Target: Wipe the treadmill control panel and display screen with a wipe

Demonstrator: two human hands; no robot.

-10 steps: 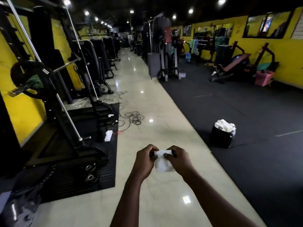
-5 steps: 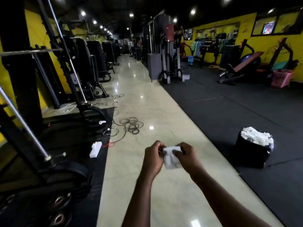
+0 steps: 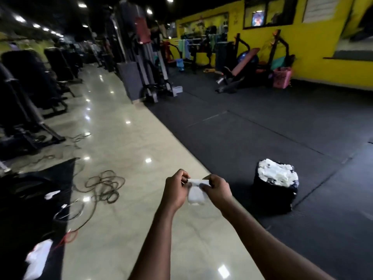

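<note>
A small white wipe [image 3: 196, 194] hangs between both my hands over the shiny tiled aisle. My left hand [image 3: 175, 190] pinches its upper left edge and my right hand [image 3: 217, 190] pinches its upper right edge. The two hands are held close together at chest height. A row of dark treadmills [image 3: 30, 83] lines the left side of the aisle. Their control panels and screens are too dark and blurred to make out.
A black bin [image 3: 272, 196] heaped with white wipes stands on the dark rubber mat right of my hands. Coiled cables [image 3: 105, 185] and a white power strip [image 3: 38, 259] lie on the floor at left. Weight machines [image 3: 149, 63] and benches stand further back along the yellow wall.
The view has swung right and moved forward along the aisle. The bin now sits closer, the left-hand rack has left the view, and my hands still hold the wipe, now pulled wider.
</note>
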